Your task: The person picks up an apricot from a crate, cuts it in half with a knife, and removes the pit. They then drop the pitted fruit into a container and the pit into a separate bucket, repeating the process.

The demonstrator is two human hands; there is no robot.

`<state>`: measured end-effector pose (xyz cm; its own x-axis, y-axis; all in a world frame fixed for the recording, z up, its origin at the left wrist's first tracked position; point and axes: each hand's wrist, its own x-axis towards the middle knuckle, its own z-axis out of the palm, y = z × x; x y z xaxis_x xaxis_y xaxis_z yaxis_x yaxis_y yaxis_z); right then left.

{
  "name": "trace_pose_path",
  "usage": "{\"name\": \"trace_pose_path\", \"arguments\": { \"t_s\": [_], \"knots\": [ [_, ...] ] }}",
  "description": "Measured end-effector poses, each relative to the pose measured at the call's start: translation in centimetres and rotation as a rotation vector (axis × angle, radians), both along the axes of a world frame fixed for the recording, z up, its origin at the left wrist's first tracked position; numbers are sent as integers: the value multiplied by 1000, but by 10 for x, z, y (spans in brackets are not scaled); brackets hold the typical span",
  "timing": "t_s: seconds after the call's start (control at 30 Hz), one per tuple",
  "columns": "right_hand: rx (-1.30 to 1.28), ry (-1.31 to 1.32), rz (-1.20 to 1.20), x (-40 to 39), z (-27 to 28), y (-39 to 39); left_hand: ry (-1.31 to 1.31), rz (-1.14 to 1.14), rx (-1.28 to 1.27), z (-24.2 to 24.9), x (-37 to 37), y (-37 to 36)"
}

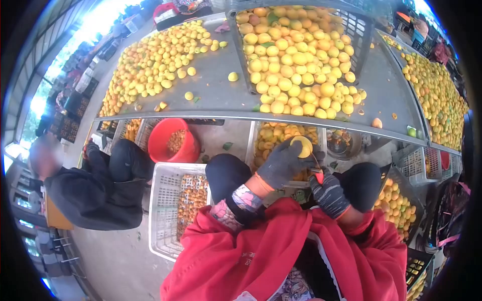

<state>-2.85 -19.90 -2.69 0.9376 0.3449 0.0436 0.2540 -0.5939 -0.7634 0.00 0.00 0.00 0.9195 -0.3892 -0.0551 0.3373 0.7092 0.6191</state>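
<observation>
on the near side of the metal table (216,93), gray concrete floor (115,256) spreads with scattered leaves; the tabletop is gray and flat, and bright daylight enters the shed beyond its left end;

nearest, before the table, the left hand (278,164), gloved, has its fingers clamped around a yellow fruit (303,146); the right hand (329,194), in a striped glove, has its fingers wrapped about a small red tool (318,176) just beside the fruit; on the table's near side, a white crate (158,210) of fruit pieces stands to the left, a dark crate (407,186) of whole fruit to the right; a red tub (188,151) sits near the table's front edge, and a co-worker (100,200) in dark clothes farther left; on the table, a tipped crate (365,45) spills fruit toward the front edge, with a loose heap (150,67) to its left;

the left hand partly covers a crate of cut fruit beneath the table; the tool's tip is too small to make out; the far background is blurred.
</observation>
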Motion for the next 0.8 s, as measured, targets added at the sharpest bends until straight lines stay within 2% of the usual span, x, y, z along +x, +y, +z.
{"name": "trace_pose_path", "arguments": {
  "t_s": [0.07, 0.13, 0.2, 0.27, 0.37, 0.47, 0.57, 0.6, 0.67, 0.73, 0.77, 0.8],
  "knots": [
    [54, -99, -76, -12, -12, 6, 137, 37, -256, -7, -3, -14],
    [67, -102, -72, -6, -18, 3, 224, -26, -319, -12, 1, -13],
    [25, -69, -53, 1, -13, -2, 236, -57, -273, -14, 6, -11],
    [-74, 20, -13, 5, 7, -7, 194, -46, -125, -15, 6, -2],
    [-175, -3, 81, 17, 17, -21, 116, -24, 88, -10, 12, 13],
    [-215, 32, 96, 25, 42, -21, -194, -68, 613, 41, 11, 22],
    [-183, 26, 97, 27, 42, -21, -334, -90, 795, 42, 19, 28],
    [-157, 18, 91, 28, 36, -20, -200, -27, 671, 35, 17, 24],
    [78, -6, -2, 15, 5, -5, 66, 96, 421, 13, 10, 4],
    [321, 41, -63, 2, 11, 21, 161, 43, -60, 8, 2, -15],
    [270, 22, -65, 3, 1, 20, 206, 17, -303, 5, -1, -25],
    [218, 4, -67, 3, -16, 18, 229, 68, -263, -20, 5, -27]
  ]
}}
